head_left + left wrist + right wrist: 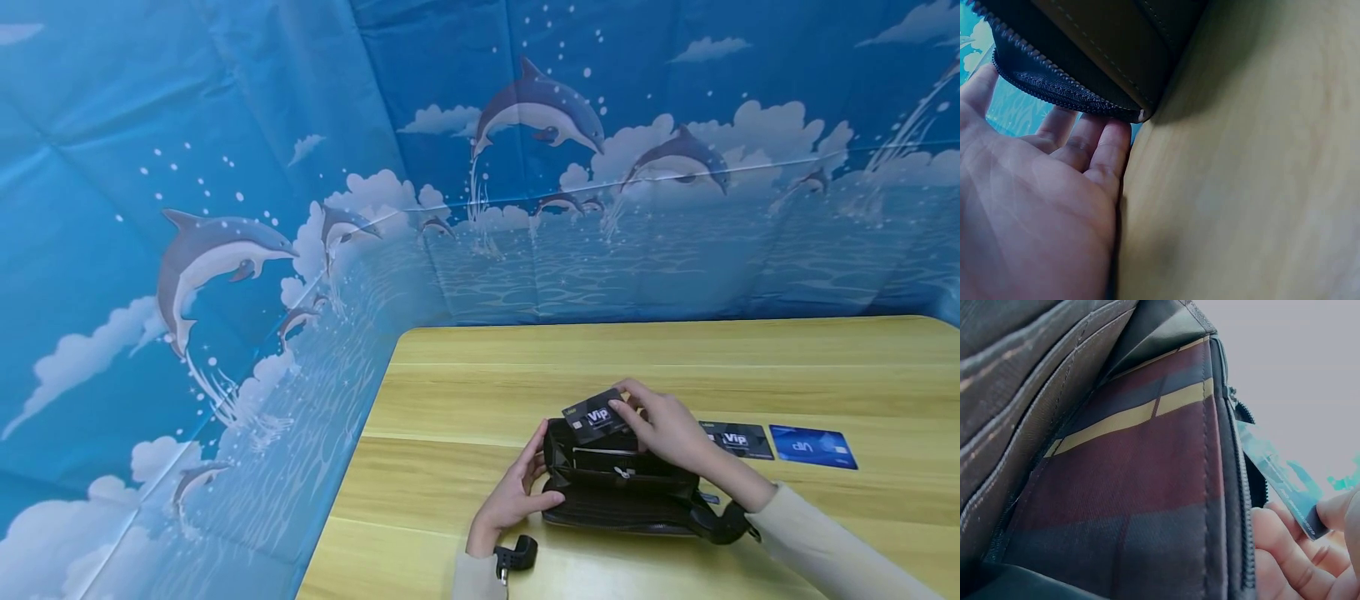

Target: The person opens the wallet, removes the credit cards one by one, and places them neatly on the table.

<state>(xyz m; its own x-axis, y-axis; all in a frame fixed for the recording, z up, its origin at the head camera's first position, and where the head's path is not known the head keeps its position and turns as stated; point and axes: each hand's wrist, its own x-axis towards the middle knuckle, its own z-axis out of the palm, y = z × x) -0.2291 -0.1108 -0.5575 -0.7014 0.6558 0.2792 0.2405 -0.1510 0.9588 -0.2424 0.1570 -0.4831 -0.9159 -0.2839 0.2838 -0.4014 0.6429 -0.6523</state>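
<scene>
A black zip-around wallet (622,507) lies spread apart on the table, its inner pockets and a small zip pull showing. My right hand (667,423) pinches a black Vip card (592,419) between thumb and fingers, over the wallet's back edge. In the right wrist view the card (1291,484) is beside the zip, and the wallet's striped lining (1129,469) fills the middle. At the left end of the wallet, my left hand (513,496) holds it, thumb at the front flap and fingers at the back. The left wrist view shows those fingers (1107,147) against the zipped edge.
Another black Vip card (738,440) lies on the wooden table (450,392) behind the right forearm, partly covered. Right of it lies a blue card (812,447). A blue dolphin-print sheet (480,275) stands along the table's back and left sides.
</scene>
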